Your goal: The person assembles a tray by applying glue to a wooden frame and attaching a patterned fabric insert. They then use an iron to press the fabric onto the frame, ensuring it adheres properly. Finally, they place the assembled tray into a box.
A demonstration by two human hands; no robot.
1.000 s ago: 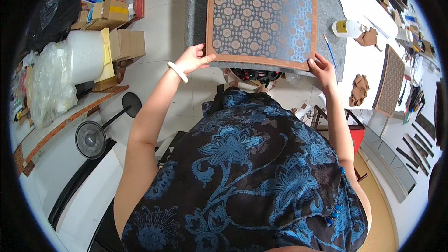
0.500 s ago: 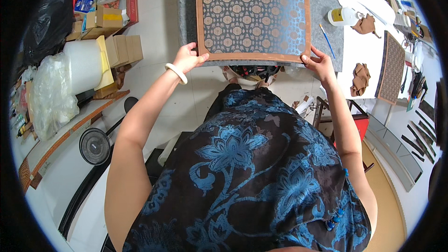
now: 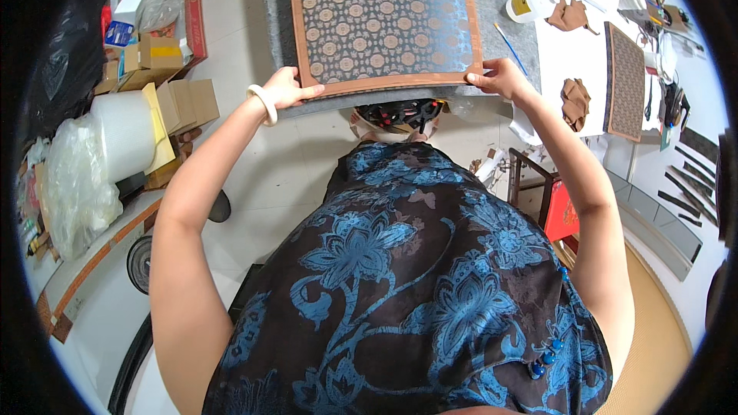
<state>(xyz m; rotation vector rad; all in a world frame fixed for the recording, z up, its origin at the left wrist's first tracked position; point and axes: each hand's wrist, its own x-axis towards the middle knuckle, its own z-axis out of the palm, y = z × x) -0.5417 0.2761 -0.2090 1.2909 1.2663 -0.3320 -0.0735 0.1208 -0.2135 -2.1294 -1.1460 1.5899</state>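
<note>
Patterned panel (image 3: 377, 19) with the brown border is directly ahead of both hands, over the grey tabletop (image 3: 500, 0). Its near edge spans from one hand to the other and its side edges run away from me. Far end is out of view, so I can't call the long axis. Key relation, as I judge it: one near corner per hand, neither hand closer to the panel. Left hand (image 3: 286, 91) is grasping the near left corner, thumb over the border, fingers at the side edge; right hand (image 3: 503, 78) has the near right corner the same way. I can't see how far the fingertips tuck under, or whether that edge sits flush or slightly raised. White bracelet (image 3: 264, 104) on the left wrist, clear of the panel. Beyond the right hand, outward: brush (image 3: 510, 48) just past it, white bottle (image 3: 530, 6) farther ahead, one crumpled brown piece (image 3: 576, 105) off to its right, second brown piece (image 3: 570, 15) ahead of that, then a narrow patterned piece (image 3: 626, 83) farthest right.
</note>
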